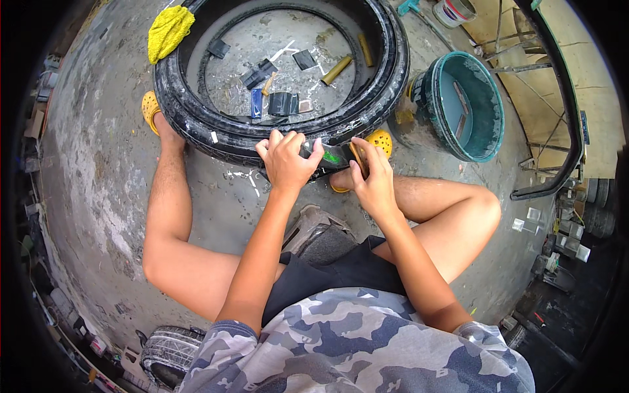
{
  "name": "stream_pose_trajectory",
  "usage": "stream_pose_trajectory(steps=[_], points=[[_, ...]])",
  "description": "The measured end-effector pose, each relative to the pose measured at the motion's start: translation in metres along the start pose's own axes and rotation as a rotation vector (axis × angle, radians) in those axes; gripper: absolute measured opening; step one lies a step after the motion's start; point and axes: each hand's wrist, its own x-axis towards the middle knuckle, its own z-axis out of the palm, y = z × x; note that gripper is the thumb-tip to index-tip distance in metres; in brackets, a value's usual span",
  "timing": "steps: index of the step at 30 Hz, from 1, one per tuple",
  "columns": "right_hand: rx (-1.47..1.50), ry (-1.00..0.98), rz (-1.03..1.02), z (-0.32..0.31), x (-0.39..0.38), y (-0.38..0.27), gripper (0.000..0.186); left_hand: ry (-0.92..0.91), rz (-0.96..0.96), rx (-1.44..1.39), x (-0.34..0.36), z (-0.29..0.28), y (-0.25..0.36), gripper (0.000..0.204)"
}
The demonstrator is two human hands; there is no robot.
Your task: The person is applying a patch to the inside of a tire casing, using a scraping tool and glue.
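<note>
A large black tyre (226, 152) lies on its side in front of me, its wall wet and streaked with white. My left hand (287, 160) is closed over the tyre's near edge, fingers curled on the rubber. To its right, my right hand (375, 177) pinches a thin tan-and-dark block (358, 159) against the near side of the tyre. Between the hands, a bright green mark (331, 158) shows on a dark, smooth patch of rubber. The fingertips of the right hand are partly hidden behind the block.
Inside the tyre's ring lie dark sheet pieces (283, 103), a blue packet (256, 103) and brass-coloured tubes (337, 71). A yellow cloth (170, 33) hangs on its left rim. A teal bucket (485, 154) stands right, near a black metal frame (575, 124). Another tyre (167, 354) lies behind left.
</note>
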Motion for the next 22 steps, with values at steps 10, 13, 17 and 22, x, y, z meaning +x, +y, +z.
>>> stream_pose_trajectory(steps=[10, 13, 17, 22], points=[[0.036, 0.006, -0.062, 0.035, 0.013, -0.013, 0.042, -0.025, -0.011, -0.050, -0.003, 0.005, -0.007, 0.028], [-0.037, 0.055, -0.116, 0.040, 0.012, -0.012, 0.041, 0.036, -0.035, -0.060, -0.004, 0.008, -0.008, 0.032], [-0.031, 0.018, -0.157, 0.039, 0.007, -0.010, 0.039, 0.104, -0.057, -0.046, -0.008, 0.015, -0.010, 0.034], [-0.078, 0.032, -0.142, 0.047, 0.019, -0.018, 0.042, 0.113, -0.057, -0.021, -0.006, 0.017, -0.011, 0.032]])
